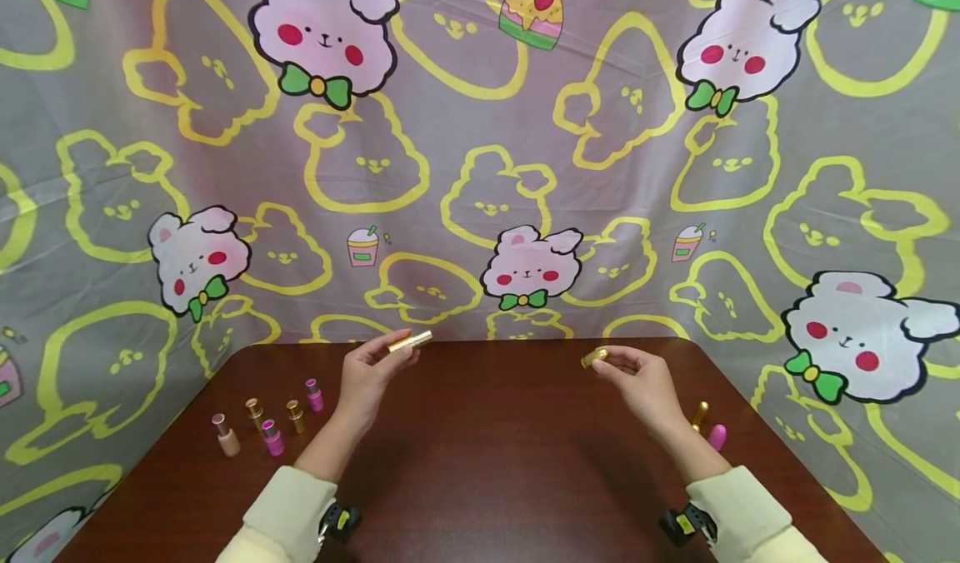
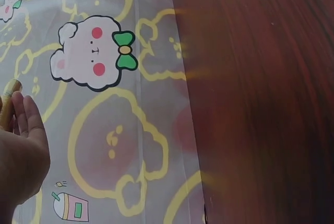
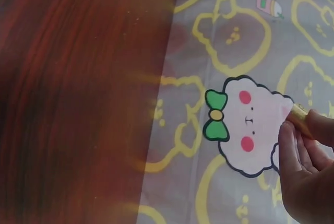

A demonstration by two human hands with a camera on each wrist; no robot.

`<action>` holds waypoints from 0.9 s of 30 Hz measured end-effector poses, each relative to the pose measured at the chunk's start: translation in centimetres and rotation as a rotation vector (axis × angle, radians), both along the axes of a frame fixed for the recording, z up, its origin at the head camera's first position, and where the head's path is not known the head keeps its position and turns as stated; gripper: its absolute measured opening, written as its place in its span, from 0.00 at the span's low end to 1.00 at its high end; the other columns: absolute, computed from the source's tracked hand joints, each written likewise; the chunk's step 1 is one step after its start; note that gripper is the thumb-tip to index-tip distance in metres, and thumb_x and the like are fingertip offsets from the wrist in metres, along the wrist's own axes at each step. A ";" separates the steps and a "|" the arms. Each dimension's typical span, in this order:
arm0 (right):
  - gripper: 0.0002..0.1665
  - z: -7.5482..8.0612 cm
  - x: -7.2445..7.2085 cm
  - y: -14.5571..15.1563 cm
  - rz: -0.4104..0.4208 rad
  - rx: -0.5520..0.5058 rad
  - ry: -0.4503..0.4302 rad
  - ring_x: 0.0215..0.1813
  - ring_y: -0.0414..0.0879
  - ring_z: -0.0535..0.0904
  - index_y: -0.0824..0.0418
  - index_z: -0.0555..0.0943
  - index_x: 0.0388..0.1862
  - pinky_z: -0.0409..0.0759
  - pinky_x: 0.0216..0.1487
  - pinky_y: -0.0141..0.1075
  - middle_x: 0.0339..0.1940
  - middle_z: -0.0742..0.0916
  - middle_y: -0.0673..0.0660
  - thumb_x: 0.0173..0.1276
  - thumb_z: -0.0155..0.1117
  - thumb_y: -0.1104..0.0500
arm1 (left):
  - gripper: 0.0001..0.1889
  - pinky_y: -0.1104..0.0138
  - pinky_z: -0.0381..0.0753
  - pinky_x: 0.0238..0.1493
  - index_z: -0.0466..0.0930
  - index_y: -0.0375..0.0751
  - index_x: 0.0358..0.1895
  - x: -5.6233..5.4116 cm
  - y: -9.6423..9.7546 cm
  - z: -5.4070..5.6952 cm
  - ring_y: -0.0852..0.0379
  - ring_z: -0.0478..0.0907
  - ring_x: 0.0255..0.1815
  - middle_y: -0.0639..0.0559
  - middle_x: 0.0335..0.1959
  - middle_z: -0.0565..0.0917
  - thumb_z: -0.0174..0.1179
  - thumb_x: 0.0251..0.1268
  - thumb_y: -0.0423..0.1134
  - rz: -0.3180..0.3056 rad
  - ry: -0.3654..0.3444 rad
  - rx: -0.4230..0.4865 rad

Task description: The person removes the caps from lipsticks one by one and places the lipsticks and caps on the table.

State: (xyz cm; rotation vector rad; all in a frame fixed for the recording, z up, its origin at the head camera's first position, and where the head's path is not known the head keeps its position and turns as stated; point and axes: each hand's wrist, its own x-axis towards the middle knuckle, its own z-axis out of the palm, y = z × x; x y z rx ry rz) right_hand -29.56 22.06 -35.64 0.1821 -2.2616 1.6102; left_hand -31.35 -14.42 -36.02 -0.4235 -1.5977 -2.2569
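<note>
My left hand (image 1: pixel 369 373) is raised above the back of the table and pinches a slim gold lipstick tube (image 1: pixel 411 342), tilted up toward the right. In the left wrist view the hand (image 2: pixel 23 156) shows at the left edge with the tube (image 2: pixel 11 98) between thumb and fingers. Opposite it, my right hand (image 1: pixel 637 380) pinches a short gold lipstick cap (image 1: pixel 595 357). The right wrist view has that cap (image 3: pixel 300 118) partly covered by the hand (image 3: pixel 308 177). A wide gap separates the two hands.
Several uncapped lipsticks stand on the left of the dark wooden table (image 1: pixel 480 480), among them a pink one (image 1: pixel 273 438) and a beige one (image 1: pixel 225 436). Beside my right forearm are a gold cap (image 1: pixel 701 414) and a pink cap (image 1: pixel 717 437). A patterned cloth (image 1: pixel 420 155) hangs behind.
</note>
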 end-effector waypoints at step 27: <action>0.08 -4.5 -0.8 2.4 0.012 0.550 -0.149 0.54 0.72 0.69 0.65 0.87 0.35 0.58 0.55 0.67 0.26 0.88 0.53 0.57 0.74 0.62 | 0.18 0.74 0.80 0.40 0.78 0.23 0.53 -1.0 -0.6 -1.9 0.65 0.83 0.35 0.34 0.44 0.84 0.65 0.58 0.23 0.166 -0.250 -0.311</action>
